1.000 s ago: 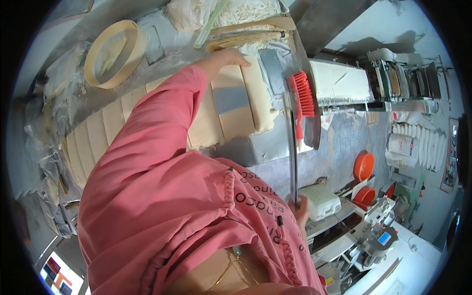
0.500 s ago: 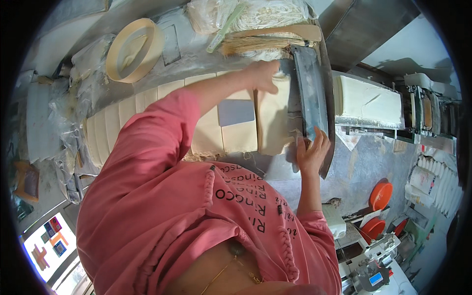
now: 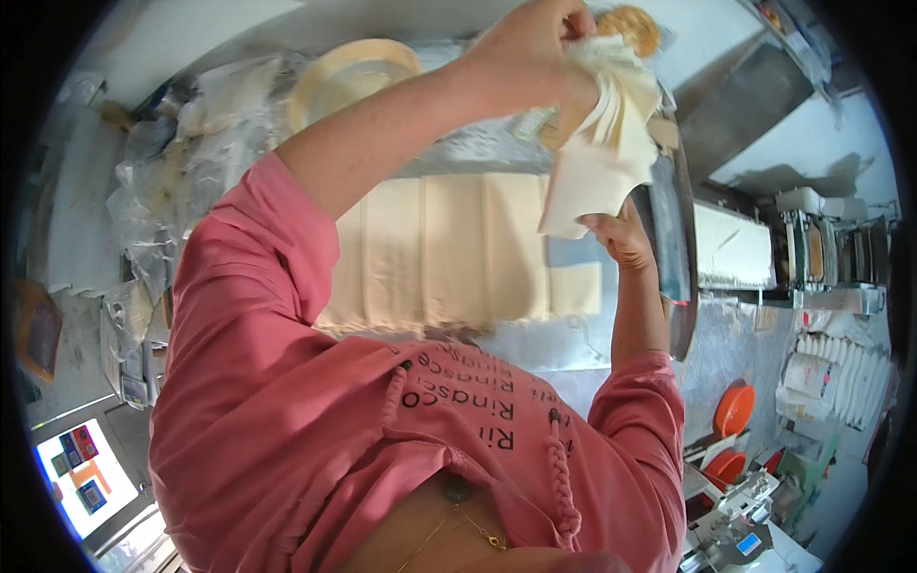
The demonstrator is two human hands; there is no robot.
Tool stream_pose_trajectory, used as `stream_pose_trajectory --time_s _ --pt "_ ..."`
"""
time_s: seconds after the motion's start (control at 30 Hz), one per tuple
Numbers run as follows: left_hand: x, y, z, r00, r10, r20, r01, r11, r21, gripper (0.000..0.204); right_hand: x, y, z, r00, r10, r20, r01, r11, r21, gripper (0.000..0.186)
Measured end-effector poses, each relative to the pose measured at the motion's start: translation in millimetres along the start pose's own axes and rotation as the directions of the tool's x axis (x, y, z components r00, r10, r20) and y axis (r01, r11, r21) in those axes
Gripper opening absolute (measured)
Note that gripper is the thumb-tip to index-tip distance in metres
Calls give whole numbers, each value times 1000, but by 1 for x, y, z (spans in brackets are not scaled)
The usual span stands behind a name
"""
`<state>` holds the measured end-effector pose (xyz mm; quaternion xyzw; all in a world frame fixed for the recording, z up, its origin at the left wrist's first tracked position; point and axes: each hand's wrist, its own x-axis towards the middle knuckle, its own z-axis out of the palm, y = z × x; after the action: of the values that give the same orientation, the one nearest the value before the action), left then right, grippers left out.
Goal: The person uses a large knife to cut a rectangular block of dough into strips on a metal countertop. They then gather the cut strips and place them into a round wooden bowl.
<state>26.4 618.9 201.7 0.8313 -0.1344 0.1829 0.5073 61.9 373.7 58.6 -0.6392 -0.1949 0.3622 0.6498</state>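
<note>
A stack of thin cream-coloured dough sheets (image 3: 602, 158) is lifted over the right part of the table, its upper edges fanned apart. My left hand (image 3: 544, 57) grips it at the top, fingers curled and partly hidden. Lower down, my right hand (image 3: 623, 237) pinches the bottom edge, the thumb on the near face. Beneath lies a row of cream dough stacks (image 3: 454, 253), side by side along the table. A grey-blue rectangular plate (image 3: 576, 251) rests on the stack at the right end, partly covered by the held sheets.
A round wooden hoop (image 3: 310, 81) lies at the back left, near crumpled clear plastic (image 3: 148, 205). A long dark metal bar (image 3: 671, 239) runs along the table's right side. Beyond it sits a white dough block (image 3: 731, 248) beside a machine (image 3: 821, 239). Orange-red basins (image 3: 734, 409) stand at lower right.
The rightmost dough stack has been raised off the table and its sheets fanned. My left hand has moved up and right; my right hand has left the metal bar for the stack's lower edge.
</note>
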Motion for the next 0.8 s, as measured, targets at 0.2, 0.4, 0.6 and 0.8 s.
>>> stream_pose_trajectory --time_s 0.2,0.4,0.6,0.8 --pt "-9 -43 -122 872 -363 -327 259 911 -320 30 73 40 160 825 -396 404 -156 528 835 65" --pt "-50 -87 -219 825 -443 -352 279 860 -428 37 126 31 240 984 -49 173 -143 370 918 46" --pt "-53 -143 -238 609 -556 -565 300 822 -485 45 216 -39 197 999 -8 54 -10 942 336 36" --pt "-120 -232 -257 790 -544 -282 228 688 -689 32 243 -161 241 805 -578 -130 493 775 -395 38"
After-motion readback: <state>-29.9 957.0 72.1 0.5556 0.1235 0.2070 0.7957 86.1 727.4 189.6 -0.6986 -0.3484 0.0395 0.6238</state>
